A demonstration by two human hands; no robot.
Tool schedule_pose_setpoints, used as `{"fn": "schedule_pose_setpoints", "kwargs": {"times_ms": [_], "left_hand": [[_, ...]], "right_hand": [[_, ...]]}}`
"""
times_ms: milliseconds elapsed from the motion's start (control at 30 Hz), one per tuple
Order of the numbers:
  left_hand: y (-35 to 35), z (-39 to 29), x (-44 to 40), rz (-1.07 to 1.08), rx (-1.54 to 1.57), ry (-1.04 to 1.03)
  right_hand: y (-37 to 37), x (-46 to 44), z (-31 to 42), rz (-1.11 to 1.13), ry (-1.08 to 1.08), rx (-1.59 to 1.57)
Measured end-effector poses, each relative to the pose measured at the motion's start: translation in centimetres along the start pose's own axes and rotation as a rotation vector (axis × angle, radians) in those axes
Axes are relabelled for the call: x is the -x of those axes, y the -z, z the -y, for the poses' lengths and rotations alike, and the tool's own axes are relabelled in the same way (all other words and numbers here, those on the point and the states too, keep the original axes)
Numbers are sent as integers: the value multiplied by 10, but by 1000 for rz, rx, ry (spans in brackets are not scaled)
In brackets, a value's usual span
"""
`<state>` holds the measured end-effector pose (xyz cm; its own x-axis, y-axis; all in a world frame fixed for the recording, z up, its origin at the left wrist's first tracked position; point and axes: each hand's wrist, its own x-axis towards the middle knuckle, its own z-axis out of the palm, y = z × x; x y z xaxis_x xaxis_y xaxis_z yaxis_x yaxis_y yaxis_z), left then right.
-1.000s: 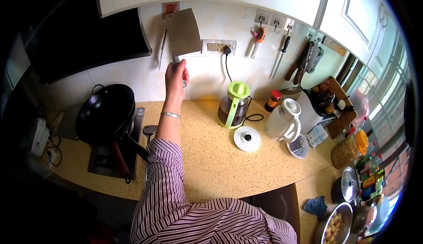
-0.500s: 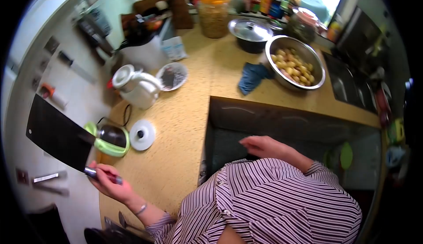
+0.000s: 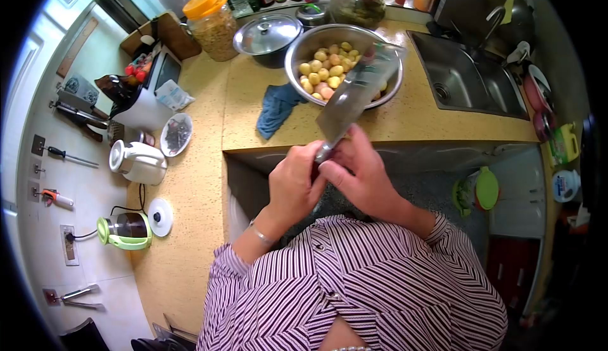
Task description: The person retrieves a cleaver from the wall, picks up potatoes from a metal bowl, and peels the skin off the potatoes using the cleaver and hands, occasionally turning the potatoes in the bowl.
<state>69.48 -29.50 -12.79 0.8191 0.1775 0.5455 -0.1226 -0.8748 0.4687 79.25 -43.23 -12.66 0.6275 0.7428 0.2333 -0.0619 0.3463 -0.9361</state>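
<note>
In front of my chest, both hands meet at the handle of a broad-bladed cleaver. My left hand is closed round the handle. From the other side, my right hand closes on it with thumb and fingers; the palms hide most of the handle. The blade points up and away to the right, overlapping in view a steel bowl. Small round yellowish potatoes lie in that bowl. Left of the bowl, a crumpled blue cloth rests on the counter.
A lidded pot and a jar with an orange lid stand behind. To the right is a double sink. A white kettle, a dish and a green-handled glass pot line the left counter.
My left hand has brought the cleaver from the left wall to the front of my body. My right hand has risen onto the handle. The view has turned right.
</note>
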Motion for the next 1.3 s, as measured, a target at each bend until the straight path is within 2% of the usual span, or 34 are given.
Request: {"fn": "schedule_pose_setpoints", "kwargs": {"times_ms": [33,100,167,200,233,300,333,400,433,467,533,567,700,767,933,967,1067,1167,1200,1267,1300], "left_hand": [[-18,-4,-8,17,-50,-90],[-52,-13,-14,99,-55,-162],[-72,-30,-21,154,177,-226],[-75,-34,-25,243,313,-212],[-80,-30,-32,245,322,-208],[-84,-9,-50,266,281,-275],[-89,10,-58,252,222,-229],[-101,50,-76,204,-60,-269],[-110,69,-74,176,-184,-306],[-116,83,-79,179,-163,-314],[-122,102,-85,461,-369,-313],[-124,107,-89,462,-350,-318],[-121,109,-82,508,-179,-456],[-112,106,-81,589,-102,-461],[-104,111,-100,909,283,-278],[-110,114,-108,913,286,-265],[-136,126,-144,594,145,-399],[-162,130,-174,467,-80,-467],[-167,132,-179,474,-86,-467],[-177,134,-185,794,-264,-363],[-179,132,-185,801,-268,-364]], "right_hand": [[11,3,2,-89,-38,-151],[36,11,-1,-288,-6,-107],[62,21,-5,-476,7,17],[73,27,-5,-481,0,20],[86,31,-1,-516,-5,-24],[107,37,4,-559,-21,-68],[114,40,7,-625,-23,-91],[122,39,16,-754,-29,-129],[126,48,9,-773,-16,-126],[133,51,13,-781,-16,-140],[133,48,27,-828,-47,-142],[135,47,28,-841,-49,-127],[136,45,27,-896,-75,-45],[138,37,28,-927,12,-54],[159,1,17,-926,37,-13],[167,-6,19,-893,26,7],[187,-21,21,-843,-3,24],[202,-20,12,-825,6,-5],[206,-20,12,-815,12,-19],[217,-16,10,-813,13,-21],[221,-12,11,-811,13,-14]]}}
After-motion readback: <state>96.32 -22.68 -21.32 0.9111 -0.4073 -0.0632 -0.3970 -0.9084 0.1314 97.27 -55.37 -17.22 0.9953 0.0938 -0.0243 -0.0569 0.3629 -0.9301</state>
